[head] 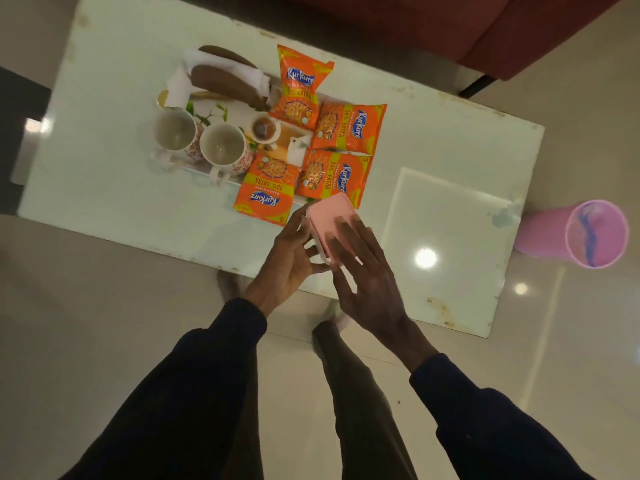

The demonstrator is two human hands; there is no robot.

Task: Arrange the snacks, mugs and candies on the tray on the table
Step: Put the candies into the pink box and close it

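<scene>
While I am holding the pink box over the near edge of the desk, I am working out how to get its lid off without spilling whatever is inside; I am guessing it holds the candies, though nothing of the contents is showing. My left hand is cupping the box from its left side, fingers curled against the wall, and my right hand is lying flat over the top with the fingers spread, not pinching anything.

To do this well, I am thinking the left hand should be keeping the box level and steady while the right fingertips are hooking the far rim and lifting gently, not jerking. Lowering the box onto the desk first would be safer than opening it in the air.

Room is getting tight ahead of me. Four orange snack packets are lying side by side and overlapping the right part of the tray, the nearest one just beside the box. Two floral mugs are standing upright at the tray's left, with a small bowl between them and the packets. That middle gap is looking like the best spot for the candies.
</scene>
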